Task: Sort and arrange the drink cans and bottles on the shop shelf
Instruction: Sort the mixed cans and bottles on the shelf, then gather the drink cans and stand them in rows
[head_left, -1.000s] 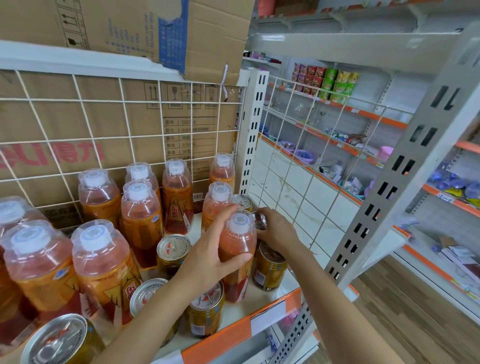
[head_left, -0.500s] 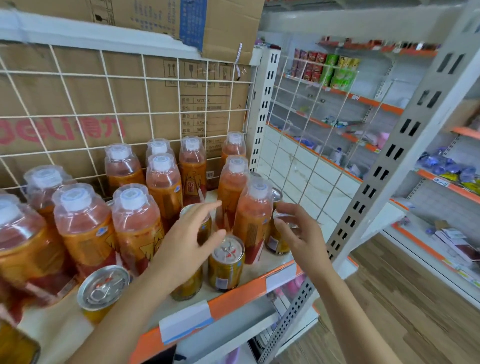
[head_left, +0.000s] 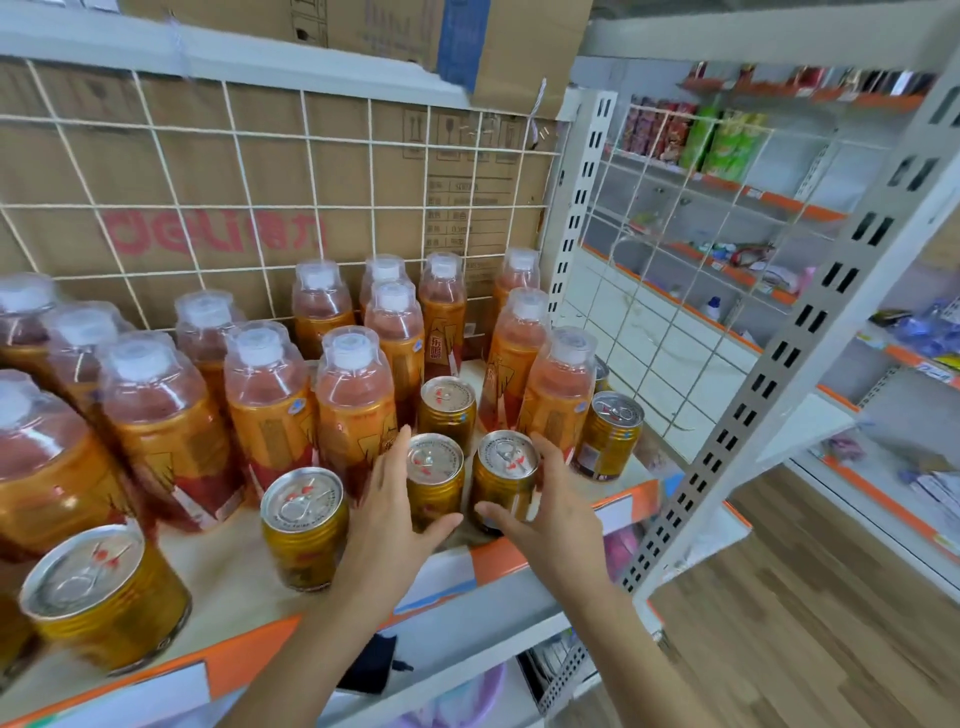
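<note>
Right now both of my hands are at the front edge of the shelf (head_left: 228, 577), towards its right end, each beside a gold can. My left hand (head_left: 387, 514) is spread, its fingers lying fairly straight along the left side of one can (head_left: 435, 470), thumb stretched across the front. My right hand (head_left: 545, 504) is spread too, its thumb in front of the neighbouring can (head_left: 506, 470) and its fingers against that can's right side. The two cans stand upright, just beside each other. A third can (head_left: 448, 405) stands behind them, among the orange bottles (head_left: 356, 395) that fill the shelf back to the wire grid (head_left: 249, 208).
</note>
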